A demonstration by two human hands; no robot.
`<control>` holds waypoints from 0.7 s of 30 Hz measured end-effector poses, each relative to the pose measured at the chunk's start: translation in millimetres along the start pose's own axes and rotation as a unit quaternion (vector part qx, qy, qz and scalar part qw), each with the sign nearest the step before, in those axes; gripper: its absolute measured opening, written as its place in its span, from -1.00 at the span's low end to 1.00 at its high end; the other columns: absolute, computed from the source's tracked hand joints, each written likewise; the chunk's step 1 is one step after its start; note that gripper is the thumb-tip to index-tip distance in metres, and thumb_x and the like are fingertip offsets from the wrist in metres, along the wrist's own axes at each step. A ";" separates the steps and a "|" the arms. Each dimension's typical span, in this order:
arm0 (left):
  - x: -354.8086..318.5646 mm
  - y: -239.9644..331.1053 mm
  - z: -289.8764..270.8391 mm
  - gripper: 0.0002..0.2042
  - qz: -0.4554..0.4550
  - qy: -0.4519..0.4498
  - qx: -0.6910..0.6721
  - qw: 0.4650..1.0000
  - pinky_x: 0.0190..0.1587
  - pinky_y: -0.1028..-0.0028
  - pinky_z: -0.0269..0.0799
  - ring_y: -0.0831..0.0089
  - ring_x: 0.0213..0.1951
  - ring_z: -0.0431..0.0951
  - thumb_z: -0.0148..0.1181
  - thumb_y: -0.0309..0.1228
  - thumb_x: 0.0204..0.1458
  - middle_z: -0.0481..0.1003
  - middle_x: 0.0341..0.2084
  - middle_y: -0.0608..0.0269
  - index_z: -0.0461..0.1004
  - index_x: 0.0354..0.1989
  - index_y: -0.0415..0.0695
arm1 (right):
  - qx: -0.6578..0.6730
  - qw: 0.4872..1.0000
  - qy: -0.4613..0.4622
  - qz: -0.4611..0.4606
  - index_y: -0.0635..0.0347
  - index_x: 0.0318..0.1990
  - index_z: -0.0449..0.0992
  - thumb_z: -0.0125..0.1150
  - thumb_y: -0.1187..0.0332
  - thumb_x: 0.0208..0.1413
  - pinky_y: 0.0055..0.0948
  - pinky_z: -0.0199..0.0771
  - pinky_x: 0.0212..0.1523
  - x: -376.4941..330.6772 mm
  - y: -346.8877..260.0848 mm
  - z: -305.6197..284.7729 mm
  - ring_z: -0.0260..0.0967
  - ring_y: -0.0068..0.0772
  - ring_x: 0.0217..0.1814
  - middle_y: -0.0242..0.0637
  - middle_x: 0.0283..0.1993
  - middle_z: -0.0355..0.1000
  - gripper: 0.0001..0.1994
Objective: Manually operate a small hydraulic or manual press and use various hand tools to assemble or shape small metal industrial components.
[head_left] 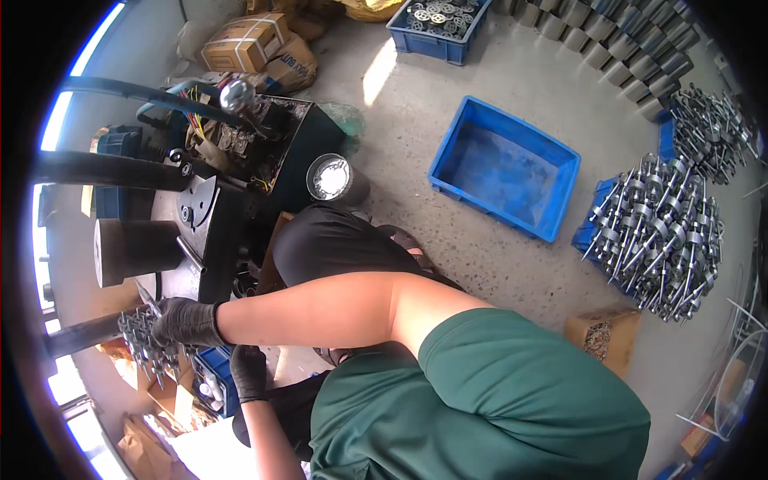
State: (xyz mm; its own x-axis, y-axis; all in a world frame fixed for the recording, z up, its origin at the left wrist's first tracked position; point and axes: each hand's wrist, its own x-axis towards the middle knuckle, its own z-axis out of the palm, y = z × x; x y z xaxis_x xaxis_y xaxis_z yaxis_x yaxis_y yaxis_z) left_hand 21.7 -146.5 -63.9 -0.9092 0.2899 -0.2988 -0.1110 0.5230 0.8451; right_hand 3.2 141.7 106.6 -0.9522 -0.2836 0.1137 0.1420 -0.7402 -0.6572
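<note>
Metal rod jutted beside our right hand, at edge of machine table, long axis slanted, tip toward dark cylinder. Left hand hung near blue crate. We couldn't tell whether either hand's fingers clamped anything.

Factory workshop, parts production by the look of it. Heavy machine with thick dark columns, left of frame; exposed coloured wiring, upper left. Bare speckled floor. Blue crate heaped with rod-like metal parts, right. Metallic cylinders ranked in rows, upper right. Round metal pieces crated, top centre. Strapped carton, upper left. Metal components massed, lower left.
</note>
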 end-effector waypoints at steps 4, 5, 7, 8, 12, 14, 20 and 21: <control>-10.5 94.1 44.7 -0.81 0.127 0.015 0.288 0.949 -0.04 0.38 0.46 0.28 -0.12 0.55 0.02 -0.61 0.17 0.57 -0.14 0.11 0.49 -0.08 -0.25 | 0.101 0.994 -0.005 -0.030 0.27 -0.29 0.65 0.23 0.37 0.11 -0.33 0.48 -0.53 -12.3 -19.7 -13.2 0.52 -0.37 -0.53 -0.21 -0.48 0.57 -0.84; -12.9 113.7 43.0 -0.81 0.120 0.034 0.357 0.926 -0.05 0.38 0.46 0.25 -0.13 0.57 0.04 -0.59 0.15 0.58 -0.17 0.07 0.51 -0.10 -0.24 | 0.098 0.995 0.001 -0.019 0.25 -0.29 0.65 0.20 0.32 0.20 -0.36 0.52 -0.52 -19.1 -30.4 -15.6 0.53 -0.39 -0.52 -0.22 -0.47 0.58 -0.80; -10.9 153.2 52.7 -0.84 0.122 0.073 0.397 0.907 -0.05 0.39 0.46 0.16 -0.17 0.60 0.10 -0.56 0.09 0.59 -0.24 -0.04 0.54 -0.18 -0.22 | 0.071 0.997 0.005 -0.036 0.21 -0.20 0.59 0.13 0.16 0.23 -0.38 0.47 -0.50 -30.0 -41.8 -29.6 0.46 -0.43 -0.51 -0.27 -0.43 0.51 -0.71; -7.9 160.1 52.1 -0.81 0.194 0.086 0.307 0.928 -0.03 0.38 0.45 0.24 -0.16 0.57 0.10 -0.55 0.10 0.59 -0.23 0.07 0.52 -0.13 -0.23 | 0.061 0.996 -0.007 -0.062 0.19 -0.14 0.53 0.13 0.04 0.22 -0.38 0.39 -0.50 -26.8 -35.9 -31.4 0.36 -0.48 -0.53 -0.33 -0.39 0.44 -0.63; 12.7 172.0 8.7 -0.83 0.181 0.076 0.264 0.944 0.00 0.44 0.43 0.37 -0.10 0.55 0.08 -0.65 0.11 0.56 -0.16 0.16 0.48 -0.13 -0.27 | 0.070 0.997 -0.009 0.023 0.17 -0.01 0.41 0.08 0.05 0.26 -0.45 0.47 -0.57 -49.5 -63.5 -28.2 0.39 -0.48 -0.52 -0.28 -0.38 0.35 -0.63; 15.3 178.9 -4.2 -0.88 0.143 0.043 -0.079 0.986 -0.03 0.41 0.48 0.37 -0.16 0.52 0.15 -0.57 0.11 0.53 -0.20 0.19 0.47 -0.19 -0.23 | 0.055 0.998 0.002 0.039 0.18 0.01 0.39 0.09 0.01 0.25 -0.46 0.53 -0.55 -54.4 -65.5 -27.3 0.39 -0.48 -0.51 -0.27 -0.33 0.35 -0.58; 36.2 236.1 -19.0 -0.95 0.012 0.026 -0.497 0.867 -0.23 0.47 0.45 0.47 -0.29 0.50 0.18 -0.49 0.09 0.52 -0.27 0.20 0.45 -0.31 -0.14 | -0.017 0.995 0.093 -0.026 0.18 0.04 0.40 0.29 0.09 0.16 -0.55 0.52 -0.50 -27.1 -66.1 -23.9 0.43 -0.54 -0.40 -0.31 -0.27 0.38 -0.57; 40.6 235.1 -22.4 -0.95 0.031 0.012 -0.511 0.859 -0.23 0.47 0.45 0.47 -0.30 0.50 0.18 -0.50 0.08 0.52 -0.28 0.20 0.44 -0.32 -0.13 | -0.044 0.995 0.087 -0.017 0.18 0.03 0.41 0.29 0.10 0.15 -0.56 0.53 -0.46 -15.9 -69.1 -24.2 0.43 -0.54 -0.36 -0.32 -0.26 0.39 -0.57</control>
State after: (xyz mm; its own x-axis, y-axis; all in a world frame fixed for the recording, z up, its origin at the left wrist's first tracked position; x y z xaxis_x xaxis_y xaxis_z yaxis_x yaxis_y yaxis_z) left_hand -50.3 -29.8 132.5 -0.9329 0.2680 -0.2405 -0.3449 -0.4732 0.8106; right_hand 1.9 212.1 132.2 -0.9895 -0.1439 0.0102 0.0927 -0.6887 -0.7191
